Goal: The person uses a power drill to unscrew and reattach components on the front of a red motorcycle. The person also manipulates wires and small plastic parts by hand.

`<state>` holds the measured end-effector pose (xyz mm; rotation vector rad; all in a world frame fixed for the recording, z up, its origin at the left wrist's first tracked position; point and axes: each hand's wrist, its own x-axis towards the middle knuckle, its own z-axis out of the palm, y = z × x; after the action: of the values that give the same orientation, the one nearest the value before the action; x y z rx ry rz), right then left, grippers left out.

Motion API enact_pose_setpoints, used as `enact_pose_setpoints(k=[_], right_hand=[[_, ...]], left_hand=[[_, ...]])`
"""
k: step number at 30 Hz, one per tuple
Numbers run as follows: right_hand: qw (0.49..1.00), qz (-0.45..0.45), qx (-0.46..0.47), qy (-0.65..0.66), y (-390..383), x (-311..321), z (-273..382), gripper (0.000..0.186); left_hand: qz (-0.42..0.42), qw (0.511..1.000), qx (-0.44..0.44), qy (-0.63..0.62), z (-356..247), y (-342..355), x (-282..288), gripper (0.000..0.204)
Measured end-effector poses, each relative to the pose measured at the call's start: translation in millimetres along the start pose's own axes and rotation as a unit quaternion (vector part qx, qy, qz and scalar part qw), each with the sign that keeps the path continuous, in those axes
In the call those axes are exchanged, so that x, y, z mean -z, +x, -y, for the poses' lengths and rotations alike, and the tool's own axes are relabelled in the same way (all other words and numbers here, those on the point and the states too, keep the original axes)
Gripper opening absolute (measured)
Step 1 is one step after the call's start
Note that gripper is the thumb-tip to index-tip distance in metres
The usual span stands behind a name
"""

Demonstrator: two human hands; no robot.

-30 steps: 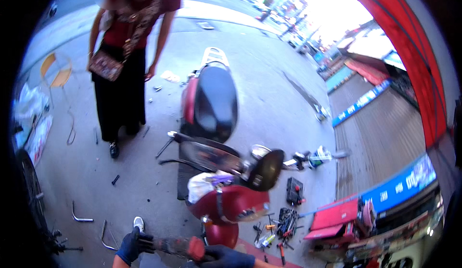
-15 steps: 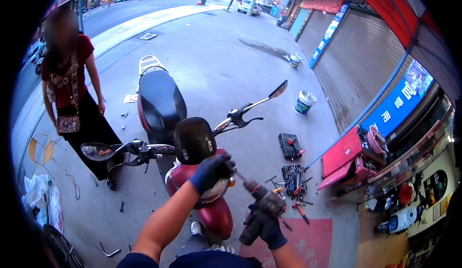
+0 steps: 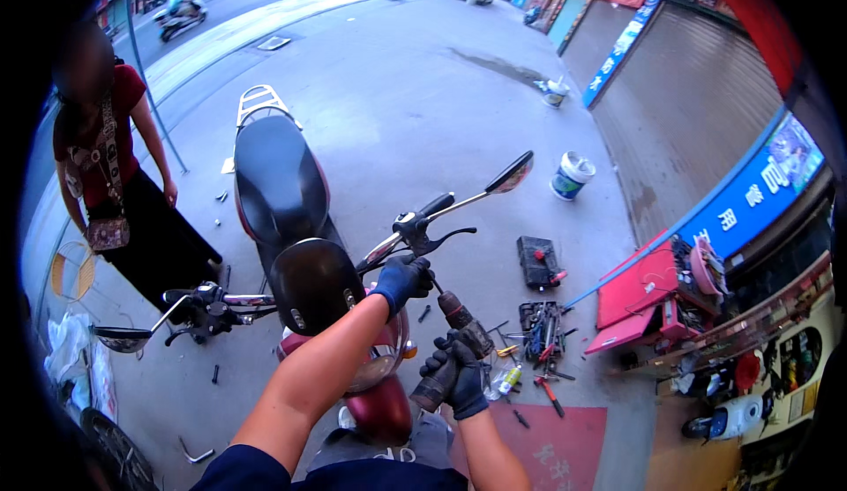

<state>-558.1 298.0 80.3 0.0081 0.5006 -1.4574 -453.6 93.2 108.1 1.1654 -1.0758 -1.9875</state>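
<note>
In front of me stands a dark red scooter point(image 3: 386, 413) with a black seat point(image 3: 281, 169), a rounded black cover point(image 3: 315, 284) between its handlebars and a mirror on each side. My left hand point(image 3: 405, 281), in a dark blue glove, is closed beside the scooter's front, just below the right handlebar. Whatever its fingers hold is hidden. A power drill point(image 3: 465, 322) is gripped in my gloved right hand point(image 3: 460, 374). The thin bit points up and away, its tip close to my left fingers.
A person point(image 3: 106, 147) stands at the left, near a round-seated chair point(image 3: 73, 269). On the ground at right lie an open tool case point(image 3: 540, 330), a black case point(image 3: 538, 262), a hammer point(image 3: 550, 396) and a spray can point(image 3: 505, 381). A red cabinet point(image 3: 640, 288) stands beyond them.
The handlebars have swung, bringing the left mirror nearer me. My left hand has shifted farther away and slightly right; the drill stays close to it. The spray can has come into sight.
</note>
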Motion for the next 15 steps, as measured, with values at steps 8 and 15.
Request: enact_pose_setpoints(k=[8, 15], right_hand=[[0.985, 0.067, -0.123, 0.100, 16.4, 30.9, 23.9, 0.028], [0.968, 0.072, -0.201, 0.135, 20.9, 32.8, 32.7, 0.032]], left_hand=[[-0.078, 0.995, -0.042, -0.055, 10.8, -6.8, -10.1, 0.026], [-0.166, 0.985, -0.028, 0.030, 4.4, -16.3, -20.8, 0.024]])
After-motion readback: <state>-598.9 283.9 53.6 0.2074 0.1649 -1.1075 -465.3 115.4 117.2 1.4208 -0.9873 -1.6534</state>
